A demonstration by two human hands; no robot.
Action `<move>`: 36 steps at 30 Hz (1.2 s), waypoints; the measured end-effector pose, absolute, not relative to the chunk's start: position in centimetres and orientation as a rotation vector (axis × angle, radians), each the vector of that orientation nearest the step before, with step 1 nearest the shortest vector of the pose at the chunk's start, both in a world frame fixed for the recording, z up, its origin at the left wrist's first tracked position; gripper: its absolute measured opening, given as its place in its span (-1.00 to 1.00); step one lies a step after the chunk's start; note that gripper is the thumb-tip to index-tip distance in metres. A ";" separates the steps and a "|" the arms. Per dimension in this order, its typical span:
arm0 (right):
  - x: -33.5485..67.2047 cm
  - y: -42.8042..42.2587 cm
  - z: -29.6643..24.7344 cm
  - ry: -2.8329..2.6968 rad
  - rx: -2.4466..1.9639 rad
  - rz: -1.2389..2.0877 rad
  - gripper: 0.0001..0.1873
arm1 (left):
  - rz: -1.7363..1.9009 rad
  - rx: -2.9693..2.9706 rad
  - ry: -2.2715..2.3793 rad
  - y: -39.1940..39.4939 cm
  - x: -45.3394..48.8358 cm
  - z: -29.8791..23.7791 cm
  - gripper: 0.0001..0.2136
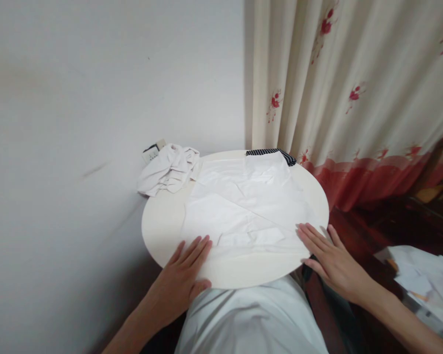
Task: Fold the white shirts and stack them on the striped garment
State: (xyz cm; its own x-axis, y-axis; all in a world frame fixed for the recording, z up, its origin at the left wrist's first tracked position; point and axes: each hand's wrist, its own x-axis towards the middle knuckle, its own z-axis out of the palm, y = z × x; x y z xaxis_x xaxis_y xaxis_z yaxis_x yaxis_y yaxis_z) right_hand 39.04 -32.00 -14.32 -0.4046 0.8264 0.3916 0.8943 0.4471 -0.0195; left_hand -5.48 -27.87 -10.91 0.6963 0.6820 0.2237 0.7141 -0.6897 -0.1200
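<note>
Garment (249,204) white, creased — spread flat on table (158,226).

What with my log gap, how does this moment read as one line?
left hand flat on white garment, near-left edge | right hand flat on near-right edge | garment spread on round table | crumpled cloth behind

We list: bare strip of round table (160,231) at left, open; white garment (243,206) covering the middle; crumpled cloth (168,169) blocking far-left rim against wall (96,123); striped cloth (271,152) and curtain (354,98) closing the far edge.
</note>
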 end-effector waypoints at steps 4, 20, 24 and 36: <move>41.3 -32.1 -15.5 -2.344 -1.457 -0.326 -0.33 | -0.260 -2.683 -1.140 -27.8 -8.4 -11.6 -0.36; 45.9 -30.3 -18.3 -2.221 -0.934 -0.548 -0.49 | -0.494 -2.801 -1.007 -26.5 -14.5 -11.2 -0.53; 46.2 -30.1 -17.9 -2.216 -0.936 -0.567 -0.49 | -0.552 -2.791 -0.989 -26.4 -14.3 -10.8 -0.56; 46.5 -30.4 -15.1 -2.215 -0.946 -0.432 -0.55 | -0.837 -2.654 -0.858 -26.5 -13.0 -10.1 -0.77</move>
